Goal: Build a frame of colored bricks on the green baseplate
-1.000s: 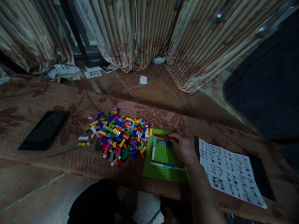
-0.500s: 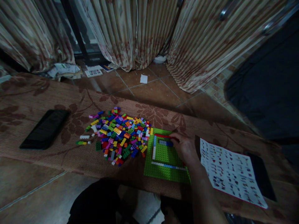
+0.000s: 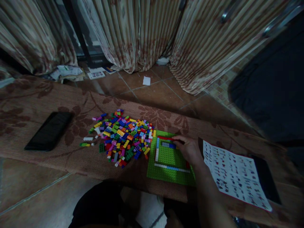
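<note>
My right hand [image 3: 190,148] reaches over the right part of a green baseplate [image 3: 155,175], with thumb and forefinger drawn together at the end of a row of red bricks [image 3: 163,138]. Whatever lies between the fingertips is too small and dark to make out. Just below the fingers, grey and blue bricks [image 3: 169,145] sit inside the outline. White and light-blue bricks [image 3: 157,152] form its left side, and another such row [image 3: 172,168] runs along the front. My hand and forearm cover much of the right side. My left hand is out of view.
Left of the baseplate spreads a heap of loose coloured bricks [image 3: 123,136]. A black phone [image 3: 49,130] lies farther left on the patterned cloth [image 3: 78,158]. A printed instruction sheet [image 3: 232,171] lies to the right, partly over a dark flat object [image 3: 267,180]. Curtains [image 3: 137,38] hang behind.
My right hand stays at the end of the red row, its fingers shifted only slightly. The view has moved a little; the bricks look unchanged.
</note>
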{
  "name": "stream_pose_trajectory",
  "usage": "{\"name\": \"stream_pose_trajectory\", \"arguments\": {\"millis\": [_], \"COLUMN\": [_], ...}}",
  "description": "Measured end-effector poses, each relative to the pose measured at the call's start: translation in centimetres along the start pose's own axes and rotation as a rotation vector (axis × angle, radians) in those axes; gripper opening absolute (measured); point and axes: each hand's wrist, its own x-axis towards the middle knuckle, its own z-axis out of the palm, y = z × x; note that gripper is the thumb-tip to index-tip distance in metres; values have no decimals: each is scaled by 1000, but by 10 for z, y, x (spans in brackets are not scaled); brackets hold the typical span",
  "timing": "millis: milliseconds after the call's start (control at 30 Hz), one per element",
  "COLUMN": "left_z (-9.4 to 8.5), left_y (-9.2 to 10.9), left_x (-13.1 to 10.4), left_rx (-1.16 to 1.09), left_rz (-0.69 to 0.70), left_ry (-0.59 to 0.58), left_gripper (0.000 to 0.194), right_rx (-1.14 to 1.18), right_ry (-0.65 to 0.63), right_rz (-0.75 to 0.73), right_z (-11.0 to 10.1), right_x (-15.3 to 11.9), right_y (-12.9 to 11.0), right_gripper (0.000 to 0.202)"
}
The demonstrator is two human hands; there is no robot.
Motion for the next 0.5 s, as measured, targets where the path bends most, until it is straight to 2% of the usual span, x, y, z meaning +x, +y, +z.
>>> {"name": "stream_pose_trajectory", "arguments": {"millis": [133,300,400,500], "left_z": [-2,-12,-20,-22], "left_y": [0,3,28,78], "left_x": [4,1,-13,-38], "left_rx": [-15,-16,-8,-2], "left_rz": [-51,-80,-87,-94], "left_ry": [25,34,36,45], "left_gripper": [31,28,32,30], "right_rx": [-4,6,13,-11], "right_ry": [19,103,188,238], "right_rz": [-22,3,34,10], "right_z": [-1,-14,-24,-23], "right_x": [-1,-5,-7,-8], "right_y": [-1,-4,-8,-20], "right_gripper": [18,31,30,29]}}
